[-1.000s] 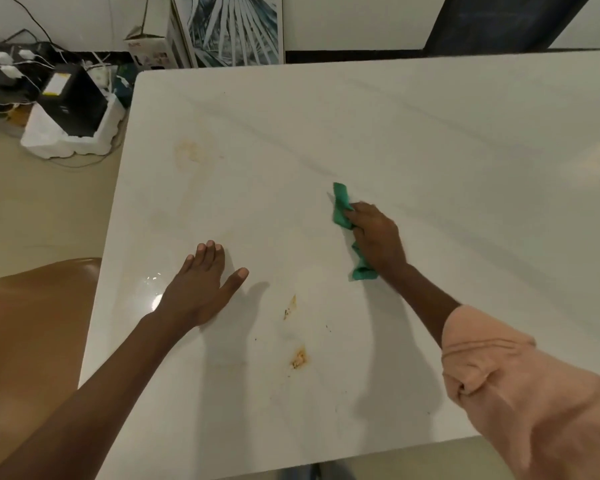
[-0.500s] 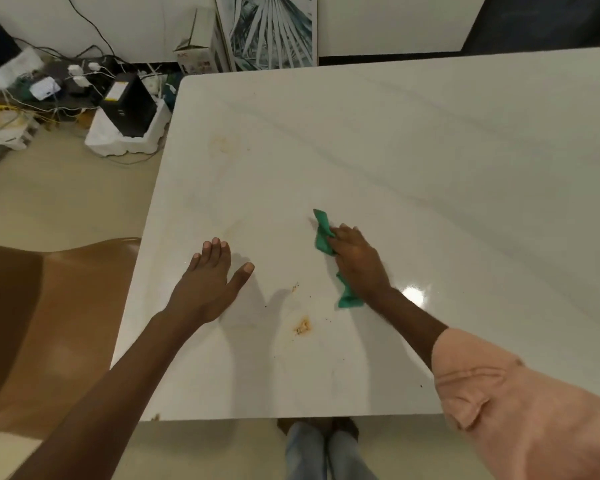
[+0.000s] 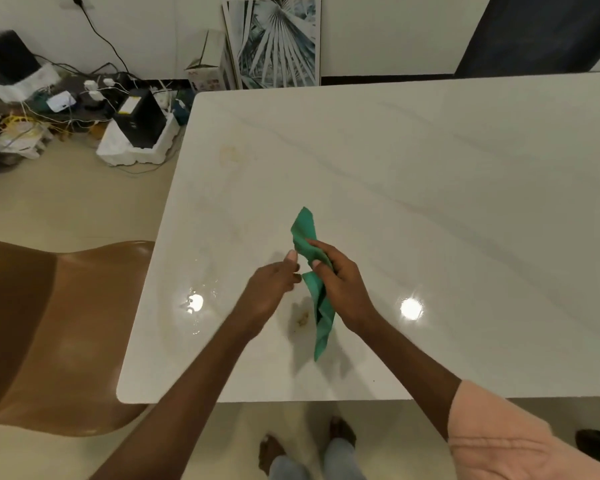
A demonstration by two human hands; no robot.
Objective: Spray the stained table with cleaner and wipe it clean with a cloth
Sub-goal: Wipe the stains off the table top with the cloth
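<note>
A white marble-look table (image 3: 430, 209) fills the view. My right hand (image 3: 340, 285) grips a green cloth (image 3: 305, 230) lifted above the tabletop; one end sticks up past my fingers and the other hangs down below my wrist. My left hand (image 3: 272, 289) is raised beside it, thumb up and fingers loosely curled, close to the cloth's middle; whether it touches the cloth I cannot tell. An orange-brown stain (image 3: 303, 318) lies on the table under my hands. A fainter yellowish stain (image 3: 231, 155) marks the far left part. No spray bottle is in view.
A brown chair (image 3: 66, 334) stands at the table's left edge. On the floor beyond lie tangled cables and adapters (image 3: 66, 98), a black box in white foam (image 3: 139, 133) and a framed picture (image 3: 274, 43) leaning on the wall. My feet (image 3: 305, 448) show below the table's front edge.
My right hand lifted the cloth off the table. My left hand left the tabletop and came in beside the cloth. The camera pulled back, showing the table's front edge.
</note>
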